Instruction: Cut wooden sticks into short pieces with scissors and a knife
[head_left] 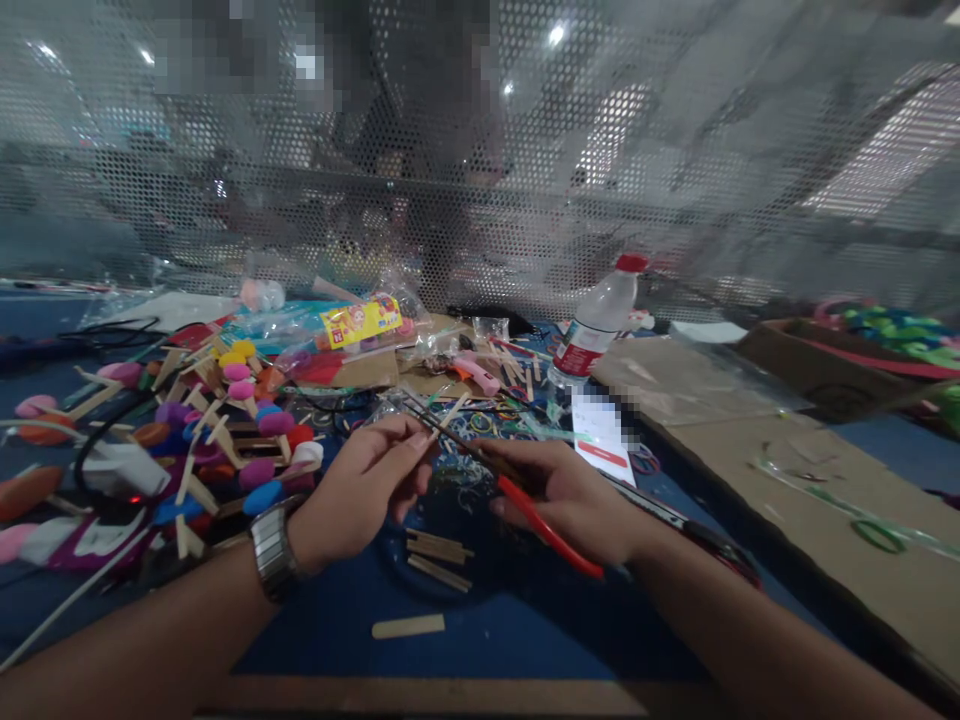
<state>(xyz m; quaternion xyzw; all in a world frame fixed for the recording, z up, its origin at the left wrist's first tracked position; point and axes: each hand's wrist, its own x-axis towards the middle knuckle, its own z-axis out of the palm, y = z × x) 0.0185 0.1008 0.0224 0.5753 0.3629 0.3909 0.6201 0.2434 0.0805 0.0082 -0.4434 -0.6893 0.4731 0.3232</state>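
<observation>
My left hand (pixel 367 490), a metal-banded watch (pixel 272 550) on its wrist, pinches a thin wooden craft stick (pixel 454 410) between thumb and fingers. Closed round a pair of scissors (pixel 546 525) with red handles is my right hand (pixel 574 495). The dark blades point up and left and cross the stick close to my left fingertips; whether they touch it I cannot tell. Below my hands, several short wooden pieces (pixel 437 548) lie on the blue table (pixel 337 650). Nearer the front edge rests one round-ended craft stick (pixel 408 627).
Stick pieces with coloured ends (pixel 259 475) crowd the left, beside a white plug (pixel 124 470) and cables. Rubber bands (pixel 517 415) lie behind my hands. A bottle (pixel 596 325) and a lit phone (pixel 600 430) stand right of centre. Flat cardboard (pixel 840 500) covers the right.
</observation>
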